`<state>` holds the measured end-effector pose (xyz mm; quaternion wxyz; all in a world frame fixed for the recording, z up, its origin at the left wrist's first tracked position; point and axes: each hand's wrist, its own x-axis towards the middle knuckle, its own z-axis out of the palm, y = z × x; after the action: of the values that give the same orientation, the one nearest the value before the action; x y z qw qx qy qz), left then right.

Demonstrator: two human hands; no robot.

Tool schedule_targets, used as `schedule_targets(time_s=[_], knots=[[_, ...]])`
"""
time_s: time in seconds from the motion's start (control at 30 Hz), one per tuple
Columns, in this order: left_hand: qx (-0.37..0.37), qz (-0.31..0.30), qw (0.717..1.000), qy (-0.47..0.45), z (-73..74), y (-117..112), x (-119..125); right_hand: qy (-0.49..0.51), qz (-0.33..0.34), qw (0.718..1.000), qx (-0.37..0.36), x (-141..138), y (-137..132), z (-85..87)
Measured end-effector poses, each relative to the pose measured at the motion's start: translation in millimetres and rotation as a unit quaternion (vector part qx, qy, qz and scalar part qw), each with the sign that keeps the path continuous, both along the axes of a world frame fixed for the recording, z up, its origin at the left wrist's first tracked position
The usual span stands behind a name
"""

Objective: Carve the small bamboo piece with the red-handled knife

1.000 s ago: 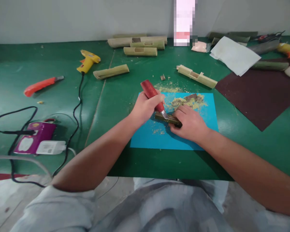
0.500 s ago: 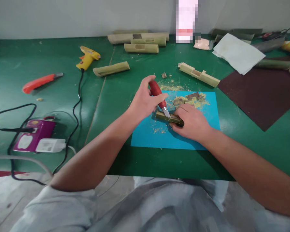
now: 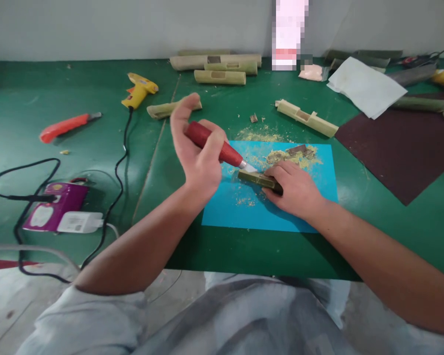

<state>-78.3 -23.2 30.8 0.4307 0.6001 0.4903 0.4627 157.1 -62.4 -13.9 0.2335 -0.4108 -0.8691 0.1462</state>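
My left hand [image 3: 198, 153] holds a red-handled carving knife [image 3: 212, 143], with the index finger raised and the other fingers around the handle. The knife lies low and its short blade touches the left end of a small dark-green bamboo piece [image 3: 253, 178]. My right hand [image 3: 294, 190] presses that piece down on a blue sheet [image 3: 229, 209], fingers curled over its right end. Yellowish shavings [image 3: 281, 157] lie on the sheet behind the piece.
A yellow glue gun [image 3: 139, 91] and an orange utility knife [image 3: 64, 126] lie to the left, with black cables and a purple box [image 3: 54, 212]. Several cut bamboo tubes [image 3: 218, 66] lie at the back. A notched bamboo piece [image 3: 306, 118], white paper [image 3: 366, 86] and a dark brown sheet [image 3: 395, 148] are right.
My left hand has swung the knife handle down and to the left, so the knife now lies flatter, with the index finger lifted off. My right hand and the bamboo piece stayed put.
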Motion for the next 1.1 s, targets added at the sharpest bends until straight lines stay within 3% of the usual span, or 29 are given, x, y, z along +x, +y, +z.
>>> schedule_targets(time_s=[0.13, 0.2, 0.27, 0.47, 0.57, 0.7, 0.83, 0.93, 1.1], knots=[[0.022, 0.014, 0.999, -0.032, 3.0, 4, -17, 0.028, -0.026, 0.998, 0.044, 3, -2, 4.4], [0.072, 0.039, 0.994, -0.074, 1.0, 4, -22, 0.040, -0.052, 0.995, 0.081, 5, -2, 8.0], [0.153, 0.120, 0.969, -0.151, 0.5, 0, -18, 0.047, -0.074, 0.992, 0.092, 6, -2, 11.9], [0.047, -0.011, 0.998, -0.051, 21.7, -33, 10, 0.064, -0.119, 0.988, 0.079, 7, -5, 24.5], [0.057, -0.003, 0.998, -0.001, 30.5, -40, 12, 0.073, -0.099, 0.989, 0.085, 6, -9, 30.8], [0.059, -0.021, 0.998, 0.006, 31.2, -40, 7, 0.091, -0.080, 0.991, 0.065, 2, -14, 34.6], [0.015, -0.045, 0.999, -0.015, 29.3, -41, 9, 0.153, -0.055, 0.987, -0.003, -2, -13, 33.5], [-0.011, -0.030, 0.999, -0.028, 29.1, -41, 13, 0.217, -0.014, 0.969, -0.120, -1, -10, 33.8], [-0.032, -0.025, 0.999, -0.033, 28.1, -39, 13, 0.326, 0.035, 0.878, -0.349, 1, -5, 36.4]])
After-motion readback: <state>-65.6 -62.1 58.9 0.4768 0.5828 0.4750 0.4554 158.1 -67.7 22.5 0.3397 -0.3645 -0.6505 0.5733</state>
